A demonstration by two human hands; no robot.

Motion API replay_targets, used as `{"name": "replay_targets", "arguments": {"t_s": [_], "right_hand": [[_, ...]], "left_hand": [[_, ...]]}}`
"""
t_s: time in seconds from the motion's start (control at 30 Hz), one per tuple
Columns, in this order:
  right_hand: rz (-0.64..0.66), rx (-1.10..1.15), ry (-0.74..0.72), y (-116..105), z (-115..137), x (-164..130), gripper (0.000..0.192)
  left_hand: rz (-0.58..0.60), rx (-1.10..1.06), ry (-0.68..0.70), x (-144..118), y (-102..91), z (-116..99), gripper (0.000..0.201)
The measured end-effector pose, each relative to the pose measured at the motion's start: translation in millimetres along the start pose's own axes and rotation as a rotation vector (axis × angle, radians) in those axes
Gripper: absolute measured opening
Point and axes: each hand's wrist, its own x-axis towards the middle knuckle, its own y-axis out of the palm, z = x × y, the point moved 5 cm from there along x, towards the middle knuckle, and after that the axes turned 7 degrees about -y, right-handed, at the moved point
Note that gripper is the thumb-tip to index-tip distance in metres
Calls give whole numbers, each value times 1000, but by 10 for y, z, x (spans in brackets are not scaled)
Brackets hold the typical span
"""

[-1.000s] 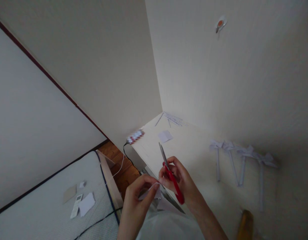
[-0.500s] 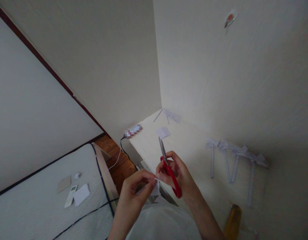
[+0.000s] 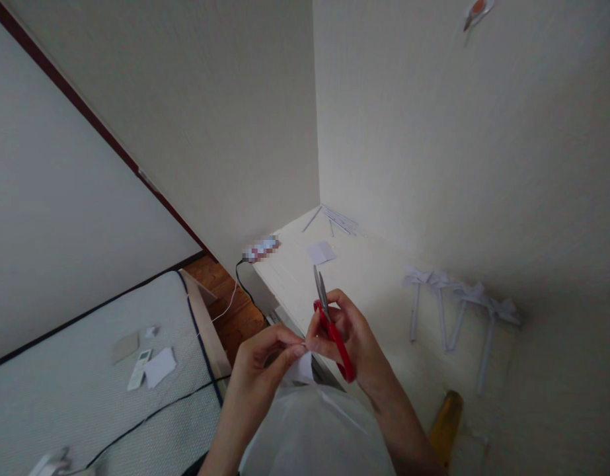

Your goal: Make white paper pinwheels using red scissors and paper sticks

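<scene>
My right hand (image 3: 351, 340) holds red-handled scissors (image 3: 334, 334) with the blades closed and pointing up and away. My left hand (image 3: 265, 363) pinches a small piece of white paper (image 3: 301, 370) just left of the scissors, its fingertips touching my right thumb. Both hands hover above the near edge of a white table (image 3: 369, 277), over a white bag or cloth (image 3: 309, 436) at my lap.
On the table lie several folded paper flowers with stems (image 3: 458, 304), a small paper square (image 3: 320, 252) and thin paper strips (image 3: 339, 221) in the corner. A mattress (image 3: 86, 390) at left carries a remote (image 3: 137, 368) and paper scraps. A brown bottle (image 3: 446, 423) stands near my right arm.
The view has tilted down and right a little. My hands stayed together, and the paper in my left hand has dropped slightly lower below the fingertips.
</scene>
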Motion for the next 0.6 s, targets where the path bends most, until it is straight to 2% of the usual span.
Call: {"name": "replay_targets", "arguments": {"t_s": [0.2, 0.43, 0.6], "right_hand": [[-79, 62, 7, -23, -30, -4, 47], [15, 73, 6, 15, 13, -25, 47], [-79, 113, 20, -25, -50, -37, 44]], "left_hand": [[-14, 40, 2, -31, 5, -55, 19], [8, -16, -22, -6, 10, -9, 16], [54, -143, -86, 21, 33, 49, 15]]}}
